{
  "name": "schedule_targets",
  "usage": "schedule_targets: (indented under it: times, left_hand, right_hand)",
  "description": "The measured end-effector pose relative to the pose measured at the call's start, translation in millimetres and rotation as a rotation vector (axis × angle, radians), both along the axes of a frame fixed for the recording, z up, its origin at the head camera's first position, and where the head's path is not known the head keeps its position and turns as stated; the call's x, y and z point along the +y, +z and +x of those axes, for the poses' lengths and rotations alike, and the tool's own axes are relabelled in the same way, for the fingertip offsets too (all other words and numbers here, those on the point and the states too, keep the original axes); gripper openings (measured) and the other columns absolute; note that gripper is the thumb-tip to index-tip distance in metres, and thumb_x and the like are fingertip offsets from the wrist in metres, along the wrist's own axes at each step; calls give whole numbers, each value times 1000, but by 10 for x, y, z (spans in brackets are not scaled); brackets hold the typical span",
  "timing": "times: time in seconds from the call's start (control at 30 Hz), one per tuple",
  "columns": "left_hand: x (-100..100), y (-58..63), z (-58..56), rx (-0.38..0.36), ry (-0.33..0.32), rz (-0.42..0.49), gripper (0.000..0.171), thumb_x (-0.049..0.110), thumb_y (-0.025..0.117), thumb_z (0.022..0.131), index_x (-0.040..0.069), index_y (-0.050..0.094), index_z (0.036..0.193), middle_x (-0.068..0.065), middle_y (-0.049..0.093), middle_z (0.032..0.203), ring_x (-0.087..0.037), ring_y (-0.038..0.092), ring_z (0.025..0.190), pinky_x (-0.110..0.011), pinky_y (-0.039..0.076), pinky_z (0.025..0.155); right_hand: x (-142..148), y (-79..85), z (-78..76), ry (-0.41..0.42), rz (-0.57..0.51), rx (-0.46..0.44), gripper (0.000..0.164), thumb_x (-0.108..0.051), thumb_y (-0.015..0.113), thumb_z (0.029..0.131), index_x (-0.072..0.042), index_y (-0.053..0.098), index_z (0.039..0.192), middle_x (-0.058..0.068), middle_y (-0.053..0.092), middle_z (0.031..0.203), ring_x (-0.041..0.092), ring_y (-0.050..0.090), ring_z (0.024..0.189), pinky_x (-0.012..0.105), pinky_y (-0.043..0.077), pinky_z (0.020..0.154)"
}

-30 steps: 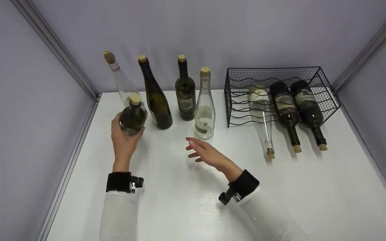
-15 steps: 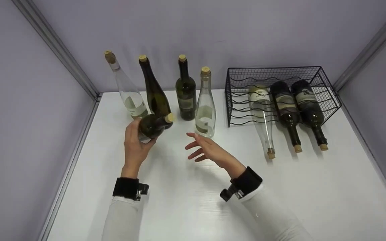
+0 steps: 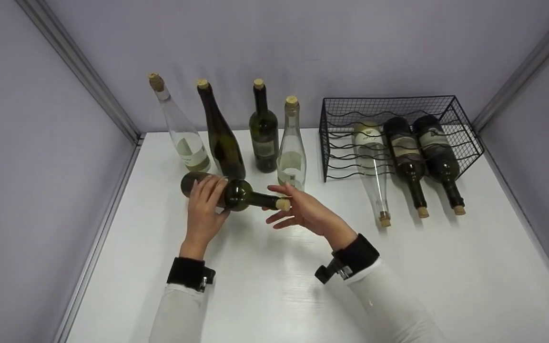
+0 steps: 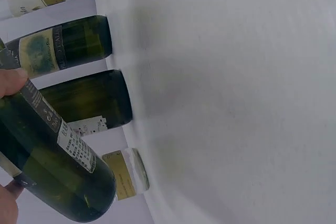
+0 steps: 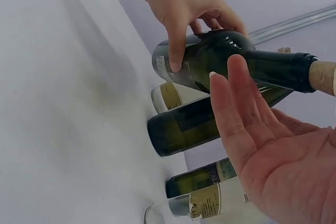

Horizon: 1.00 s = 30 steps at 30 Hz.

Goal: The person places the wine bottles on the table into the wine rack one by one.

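My left hand [image 3: 205,205] grips a dark green wine bottle [image 3: 238,195] around its body. The bottle is tipped onto its side above the table, its corked neck pointing right. My right hand [image 3: 310,212] is spread with straight fingers around the neck end, palm toward the cork [image 3: 282,205]. In the right wrist view the right fingers [image 5: 239,93] lie close under the bottle's neck [image 5: 278,69]. The left wrist view shows the held bottle's base and back label [image 4: 76,148]. Behind it stand a clear bottle [image 3: 186,138], two dark bottles, one slim [image 3: 222,138], and another clear bottle [image 3: 292,152].
A black wire rack [image 3: 324,138] stands at the back right against the wall. In it lie a clear bottle [image 3: 372,166] and two dark bottles, one at the right end [image 3: 439,147], necks toward the front. Grey panels enclose the white table [image 3: 265,295].
My left hand has moved right with the green bottle and tilted it from upright to lying sideways. My right hand has shifted slightly, and the neck now reaches it.
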<state>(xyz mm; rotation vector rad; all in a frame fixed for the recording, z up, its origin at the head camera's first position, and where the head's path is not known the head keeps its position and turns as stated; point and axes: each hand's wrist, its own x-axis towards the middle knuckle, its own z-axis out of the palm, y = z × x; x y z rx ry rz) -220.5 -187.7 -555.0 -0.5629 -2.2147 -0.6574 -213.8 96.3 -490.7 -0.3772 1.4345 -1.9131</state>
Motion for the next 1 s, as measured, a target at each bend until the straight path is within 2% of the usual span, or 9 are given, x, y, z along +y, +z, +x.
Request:
schedule_targets:
  times: [0.17,0.37,0.47,0.57,0.67,0.77,0.87,1.0]
  left_hand:
    - [24,-17,21,5,-5,-62,82,-3,92,56,12,62,131,-12,59,130,-35,48,127,-61,29,108]
    - [62,-34,57,24,0,-131,84,-3,92,56,15,61,132,-11,58,132,-35,47,127,-60,27,109]
    - [96,-35,68,36,8,-185,84,-3,91,56,16,61,132,-12,58,131,-36,47,128,-60,28,109]
    - [142,-21,79,35,15,-239,81,-2,90,59,17,61,133,-12,58,130,-36,48,127,-61,29,107]
    - [187,2,103,-2,13,-292,81,0,90,60,17,60,133,-12,57,130,-36,48,126,-62,30,106]
    - [228,39,136,-55,5,-342,80,3,90,61,17,60,134,-11,57,129,-34,48,125,-61,30,106]
    - [266,88,167,-114,-3,-374,79,6,90,62,17,59,134,-10,58,128,-33,48,124,-59,31,106]
    - [321,146,189,-191,-13,-380,76,5,89,64,18,60,133,-8,60,127,-31,49,124,-57,31,106]
  right_hand:
    - [5,47,-5,8,46,0,69,-53,35,104,-4,31,153,28,51,132,34,66,103,53,50,92]
    - [-39,72,18,30,208,122,63,-40,41,105,3,34,150,26,56,123,33,67,99,51,53,86]
    - [-86,68,49,20,382,275,59,-37,49,103,2,42,146,17,64,110,29,68,90,42,57,76]
    - [-145,54,85,-11,606,530,49,-38,58,99,-3,58,133,5,66,93,19,65,77,33,53,65]
    - [-196,25,128,-72,828,751,36,-41,64,95,-11,68,114,-3,61,81,14,57,67,32,46,58]
    - [-220,-21,169,-128,1009,872,34,-47,67,91,-16,69,102,-5,58,75,14,54,64,35,41,53]
    - [-212,-83,197,-190,1103,964,33,-52,68,88,-19,69,94,-7,56,70,14,53,61,35,40,48]
    - [-161,-158,211,-285,1106,1044,31,-51,70,87,-21,69,80,-10,50,60,12,49,55,33,36,44]
